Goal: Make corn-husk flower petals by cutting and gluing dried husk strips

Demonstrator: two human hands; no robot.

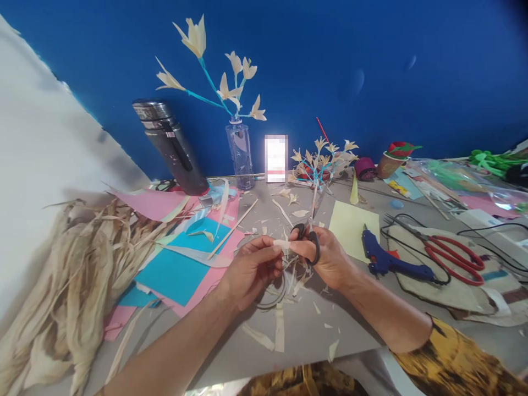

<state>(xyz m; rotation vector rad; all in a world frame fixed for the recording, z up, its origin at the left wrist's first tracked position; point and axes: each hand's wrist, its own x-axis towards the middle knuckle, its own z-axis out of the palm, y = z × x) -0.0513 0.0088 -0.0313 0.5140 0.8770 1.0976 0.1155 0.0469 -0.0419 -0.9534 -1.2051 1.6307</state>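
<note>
Both hands meet mid-worktop: left hand [251,268] pinches a pale strip [282,243], right hand [325,256] grips scissors [311,234]; trimmings scattered, husks [70,264] uncut.

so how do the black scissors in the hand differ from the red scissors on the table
The black scissors are gripped in the right hand, blades pointing away toward the wall; the red scissors lie flat on the table at the right, with no hand on them. The black pair has dark handles and looks smaller; the red pair has long red loop handles. Both are scissors with metal blades.
</note>
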